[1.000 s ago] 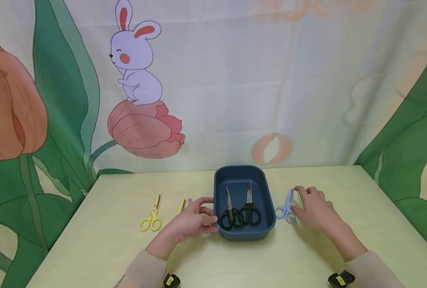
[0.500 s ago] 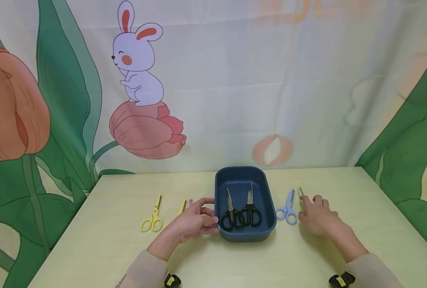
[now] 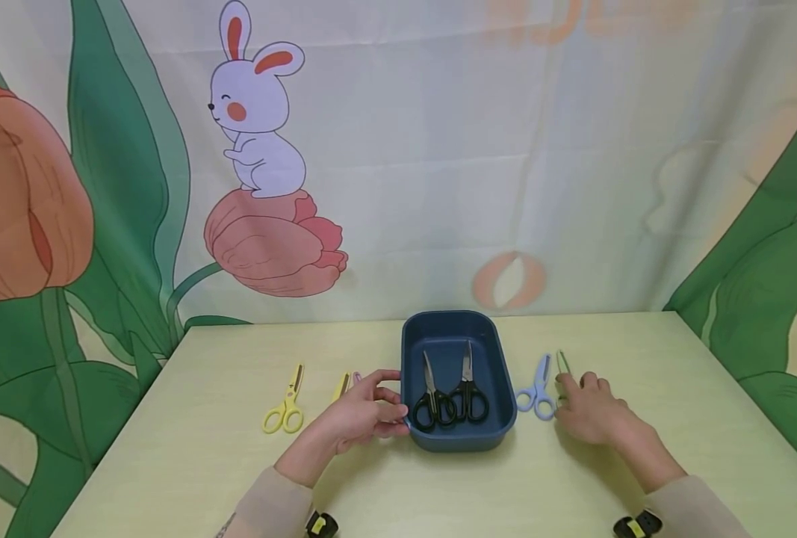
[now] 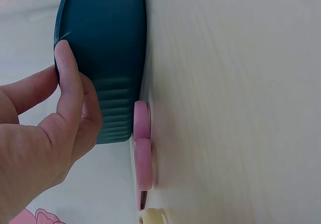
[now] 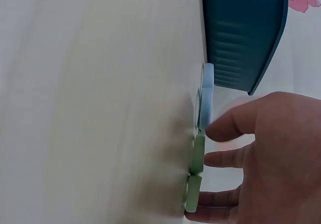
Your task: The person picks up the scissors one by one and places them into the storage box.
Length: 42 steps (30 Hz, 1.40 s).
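Observation:
A blue bin (image 3: 459, 441) stands on the table, holding two pairs of black-handled scissors (image 3: 425, 407). My left hand (image 3: 364, 415) holds the bin's left edge near the front corner, with thumb and fingertips at the rim and outer wall. Light blue scissors (image 3: 539, 392) lie just right of the bin. Over the green scissors (image 3: 562, 362) hovers my right hand (image 3: 589, 411), partly covering them. In the right wrist view its fingertips are at the green handles (image 5: 197, 153), while the thumb is slightly apart from them.
Yellow scissors (image 3: 287, 403) lie at the left. Another yellow pair (image 3: 341, 385) and a purple-pink pair (image 4: 143, 158) lie between them and the bin, mostly hidden in the head view by my left hand. A printed curtain (image 3: 398, 187) hangs behind the table.
My right hand has moved from beside the light blue scissors toward me and slightly right, lowering onto the green scissors, whose blade now shows. My left hand and the bin keep their place.

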{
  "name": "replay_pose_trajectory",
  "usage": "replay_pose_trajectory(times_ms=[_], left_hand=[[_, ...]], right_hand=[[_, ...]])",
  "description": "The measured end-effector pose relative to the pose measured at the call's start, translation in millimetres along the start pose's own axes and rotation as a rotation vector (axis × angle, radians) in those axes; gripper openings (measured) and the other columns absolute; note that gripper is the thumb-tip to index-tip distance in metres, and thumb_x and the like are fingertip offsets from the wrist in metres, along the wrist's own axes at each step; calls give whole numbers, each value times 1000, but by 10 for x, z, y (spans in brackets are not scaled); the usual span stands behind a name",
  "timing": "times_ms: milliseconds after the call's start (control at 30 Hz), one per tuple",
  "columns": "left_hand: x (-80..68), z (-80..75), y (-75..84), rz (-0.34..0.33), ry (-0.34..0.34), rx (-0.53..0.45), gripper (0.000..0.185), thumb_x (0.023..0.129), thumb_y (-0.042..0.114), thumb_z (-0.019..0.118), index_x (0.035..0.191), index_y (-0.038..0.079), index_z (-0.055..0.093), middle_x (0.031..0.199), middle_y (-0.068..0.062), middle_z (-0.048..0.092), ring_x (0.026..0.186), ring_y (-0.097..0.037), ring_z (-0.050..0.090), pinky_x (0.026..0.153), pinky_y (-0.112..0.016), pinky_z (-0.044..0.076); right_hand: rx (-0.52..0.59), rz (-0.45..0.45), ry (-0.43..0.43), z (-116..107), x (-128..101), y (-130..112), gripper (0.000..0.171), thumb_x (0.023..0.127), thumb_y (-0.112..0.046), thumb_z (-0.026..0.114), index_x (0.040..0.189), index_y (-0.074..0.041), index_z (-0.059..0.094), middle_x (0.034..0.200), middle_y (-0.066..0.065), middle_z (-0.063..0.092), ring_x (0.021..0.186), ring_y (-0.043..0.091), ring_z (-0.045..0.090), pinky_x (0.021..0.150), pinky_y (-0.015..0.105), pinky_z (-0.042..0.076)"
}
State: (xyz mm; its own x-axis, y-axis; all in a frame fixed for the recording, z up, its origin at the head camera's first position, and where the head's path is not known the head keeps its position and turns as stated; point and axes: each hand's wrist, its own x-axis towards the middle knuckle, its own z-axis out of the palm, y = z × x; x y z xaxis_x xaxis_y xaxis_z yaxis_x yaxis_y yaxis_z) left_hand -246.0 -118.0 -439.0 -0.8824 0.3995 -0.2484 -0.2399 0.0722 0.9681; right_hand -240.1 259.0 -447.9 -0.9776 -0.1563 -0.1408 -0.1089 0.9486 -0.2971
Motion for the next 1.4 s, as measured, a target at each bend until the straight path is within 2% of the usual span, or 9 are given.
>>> replay_pose_trajectory(times_ms=[267, 733, 1000, 1400], left_hand=[[10, 2, -9, 12, 0, -3, 63, 99, -6, 62, 154, 1, 33, 107, -15, 50, 74, -21, 70, 73, -33, 60], [6, -7, -36, 16, -3, 8, 62, 99, -5, 62, 154, 1, 34, 107, -14, 49, 73, -22, 71, 72, -32, 59], [-11, -11, -38, 19, -9, 8, 62, 99, -5, 62, 154, 1, 34, 107, -14, 49, 73, -21, 71, 70, -30, 59], [-9, -21, -37, 15, -14, 18, 63, 100, -3, 62, 155, 2, 33, 109, -14, 50, 74, -22, 72, 65, -25, 55]], right_hand=[[-36, -40, -9, 30, 14, 2, 52, 95, -14, 57, 141, 6, 46, 123, 38, 42, 118, 54, 40, 84, 71, 43], [-25, -47, 26, 74, 16, -38, 35, 92, -5, 55, 123, 8, 48, 105, 29, 41, 102, 46, 40, 75, 58, 46], [-6, 2, 41, 97, 45, -47, 42, 93, -12, 58, 126, 11, 48, 109, 34, 41, 105, 50, 40, 79, 59, 46], [26, 34, 89, 54, 34, -83, 38, 95, -18, 62, 119, 9, 50, 108, 34, 41, 104, 50, 40, 79, 58, 45]])
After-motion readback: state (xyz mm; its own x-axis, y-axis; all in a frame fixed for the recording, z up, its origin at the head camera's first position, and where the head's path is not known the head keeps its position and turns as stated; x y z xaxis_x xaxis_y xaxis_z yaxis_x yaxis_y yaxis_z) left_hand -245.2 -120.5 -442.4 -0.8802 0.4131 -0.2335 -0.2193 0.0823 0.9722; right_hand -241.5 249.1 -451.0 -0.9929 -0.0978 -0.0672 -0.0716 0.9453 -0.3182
